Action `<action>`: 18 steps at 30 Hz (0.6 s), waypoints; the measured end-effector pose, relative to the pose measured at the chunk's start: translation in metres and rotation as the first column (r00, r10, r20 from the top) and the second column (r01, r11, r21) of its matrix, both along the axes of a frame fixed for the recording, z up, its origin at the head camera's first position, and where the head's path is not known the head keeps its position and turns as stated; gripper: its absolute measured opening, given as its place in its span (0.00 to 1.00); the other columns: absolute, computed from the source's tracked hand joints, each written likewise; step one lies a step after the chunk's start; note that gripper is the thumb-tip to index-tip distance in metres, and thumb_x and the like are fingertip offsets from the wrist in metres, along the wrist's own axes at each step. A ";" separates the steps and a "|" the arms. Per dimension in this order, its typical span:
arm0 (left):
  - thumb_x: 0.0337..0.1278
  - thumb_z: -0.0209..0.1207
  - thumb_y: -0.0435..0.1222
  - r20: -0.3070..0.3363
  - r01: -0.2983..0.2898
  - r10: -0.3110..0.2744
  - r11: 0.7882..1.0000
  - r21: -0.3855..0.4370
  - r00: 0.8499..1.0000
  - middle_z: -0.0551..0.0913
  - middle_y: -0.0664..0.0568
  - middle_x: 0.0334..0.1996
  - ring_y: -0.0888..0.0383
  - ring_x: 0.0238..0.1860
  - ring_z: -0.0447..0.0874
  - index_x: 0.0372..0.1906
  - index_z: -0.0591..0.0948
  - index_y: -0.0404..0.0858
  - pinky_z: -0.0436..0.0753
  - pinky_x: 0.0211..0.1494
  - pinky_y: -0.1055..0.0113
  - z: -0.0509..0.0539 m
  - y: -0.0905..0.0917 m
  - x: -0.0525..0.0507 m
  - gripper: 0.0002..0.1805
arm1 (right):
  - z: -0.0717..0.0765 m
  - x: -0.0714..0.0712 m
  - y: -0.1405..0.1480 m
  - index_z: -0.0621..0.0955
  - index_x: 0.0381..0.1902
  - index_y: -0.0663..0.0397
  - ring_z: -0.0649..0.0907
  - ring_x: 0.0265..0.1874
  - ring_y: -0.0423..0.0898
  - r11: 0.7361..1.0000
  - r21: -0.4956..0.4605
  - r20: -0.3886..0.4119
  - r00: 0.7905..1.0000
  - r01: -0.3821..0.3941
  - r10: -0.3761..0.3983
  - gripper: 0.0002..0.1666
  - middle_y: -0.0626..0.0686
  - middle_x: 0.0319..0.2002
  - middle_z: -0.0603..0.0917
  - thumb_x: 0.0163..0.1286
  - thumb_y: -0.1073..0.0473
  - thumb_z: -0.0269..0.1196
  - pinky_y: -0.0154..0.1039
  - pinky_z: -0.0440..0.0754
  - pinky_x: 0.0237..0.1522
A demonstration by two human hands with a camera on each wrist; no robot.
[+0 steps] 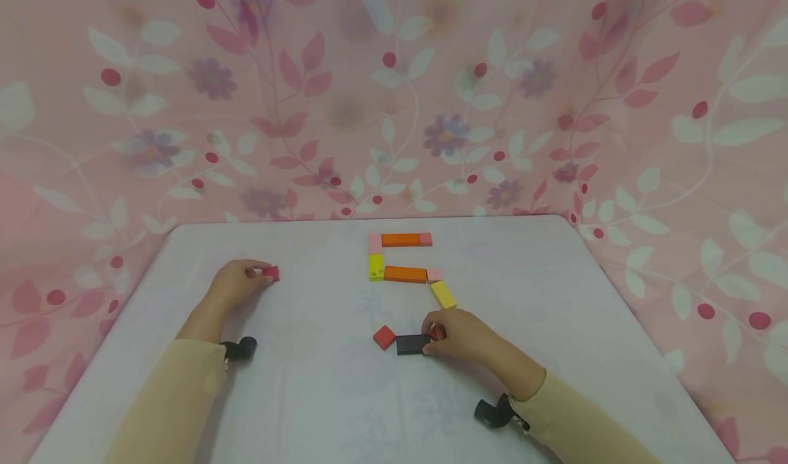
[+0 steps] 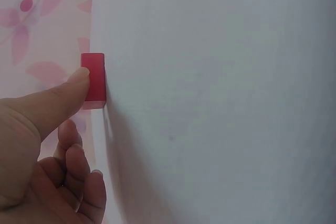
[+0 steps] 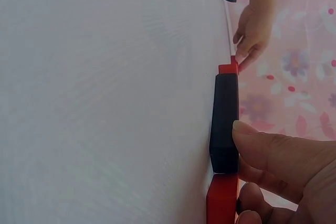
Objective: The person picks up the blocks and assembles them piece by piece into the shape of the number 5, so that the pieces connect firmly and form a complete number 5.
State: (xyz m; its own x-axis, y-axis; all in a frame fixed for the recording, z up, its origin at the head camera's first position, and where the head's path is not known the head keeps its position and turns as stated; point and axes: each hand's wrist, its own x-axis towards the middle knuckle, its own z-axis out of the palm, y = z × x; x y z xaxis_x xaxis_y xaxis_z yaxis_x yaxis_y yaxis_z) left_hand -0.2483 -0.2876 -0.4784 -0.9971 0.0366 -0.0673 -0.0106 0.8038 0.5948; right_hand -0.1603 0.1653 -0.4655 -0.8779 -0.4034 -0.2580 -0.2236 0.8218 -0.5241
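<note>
In the head view my left hand (image 1: 237,282) is at the table's left side, pinching a red block (image 1: 272,273). The left wrist view shows the thumb against the face of this block (image 2: 93,85); the other fingers curl below. Nearer the middle, my right hand (image 1: 462,334) pinches a black rectangular block (image 1: 411,344) at its right end, thumb on its side. A second red block (image 3: 221,200) adjoins that end, partly covered by the fingers. At the black block's other end lies a third red block (image 1: 384,337), turned cornerwise.
Behind the right hand, a bent row joins orange bars (image 1: 401,240), small pink blocks (image 1: 375,243), and a yellow-green block (image 1: 376,267). A yellow block (image 1: 443,295) slants from its end towards the right hand. Floral fabric (image 1: 394,108) surrounds the white table (image 1: 308,395).
</note>
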 end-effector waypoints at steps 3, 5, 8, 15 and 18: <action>0.62 0.67 0.41 -0.006 0.026 -0.026 1.000 0.004 1.000 0.83 0.36 0.42 0.43 0.42 0.77 0.59 0.81 0.32 0.75 0.50 0.48 0.001 0.003 0.000 0.24 | 0.000 0.000 0.000 0.84 0.39 0.42 0.76 0.26 0.43 1.000 -0.005 0.004 1.000 -0.001 0.001 0.14 0.45 0.22 0.76 0.57 0.53 0.77 0.38 0.72 0.30; 0.61 0.67 0.41 -0.003 0.041 -0.041 0.999 0.007 0.999 0.83 0.37 0.41 0.44 0.41 0.77 0.58 0.82 0.32 0.75 0.48 0.50 0.001 0.007 0.001 0.24 | 0.000 0.000 0.000 0.84 0.39 0.42 0.76 0.26 0.43 1.000 -0.008 0.004 1.000 -0.002 0.002 0.14 0.45 0.22 0.76 0.58 0.53 0.76 0.38 0.72 0.30; 0.60 0.68 0.41 0.015 0.059 -0.060 0.998 0.008 0.998 0.82 0.40 0.39 0.46 0.40 0.77 0.56 0.83 0.32 0.75 0.46 0.54 0.001 0.014 0.002 0.23 | 0.000 0.000 0.000 0.84 0.39 0.42 0.76 0.26 0.43 1.000 -0.007 0.004 1.000 -0.001 0.001 0.13 0.45 0.22 0.76 0.57 0.53 0.76 0.38 0.72 0.30; 0.59 0.68 0.42 0.076 0.101 -0.100 0.995 -0.008 0.992 0.80 0.43 0.38 0.48 0.39 0.75 0.53 0.85 0.36 0.75 0.42 0.56 0.005 0.040 0.005 0.20 | -0.001 -0.001 -0.001 0.84 0.39 0.42 0.76 0.26 0.43 1.000 -0.004 0.008 1.000 0.007 -0.007 0.14 0.45 0.22 0.77 0.57 0.53 0.77 0.39 0.73 0.30; 0.58 0.69 0.41 0.098 0.107 -0.105 0.994 -0.013 0.990 0.80 0.44 0.39 0.48 0.40 0.74 0.52 0.86 0.38 0.75 0.42 0.57 0.005 0.053 0.008 0.19 | -0.002 -0.001 -0.001 0.84 0.39 0.41 0.76 0.26 0.43 1.000 -0.001 0.012 1.000 0.010 -0.010 0.14 0.45 0.22 0.77 0.57 0.53 0.77 0.39 0.73 0.30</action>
